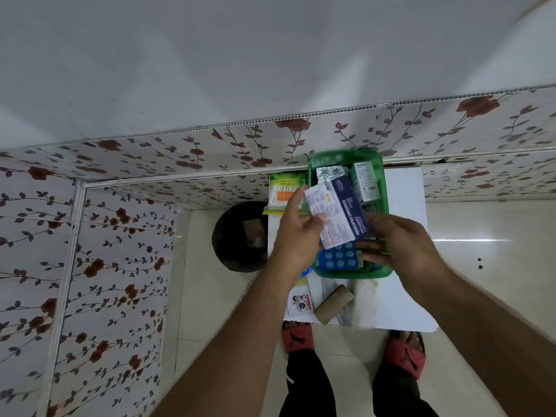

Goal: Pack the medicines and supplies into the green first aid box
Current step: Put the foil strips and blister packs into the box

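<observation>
The green first aid box [326,160] stands open on a small white table [403,206]. Over it, tilted, is a white and dark blue medicated dressing carton [343,215]. My left hand [296,233] pinches its left edge and my right hand [403,245] holds its lower right end. Inside the box lie a silver foil strip [330,171], a white carton [365,182] and a blue blister pack [338,258]. A green pack of cotton buds [282,191] lies left of the box.
A brown bandage roll [332,303] and a printed leaflet [298,302] lie at the table's front edge. A black bin [237,236] stands on the floor left of the table. Flower-patterned wall panels run behind and to the left. My feet in red sandals [298,337] are below the table.
</observation>
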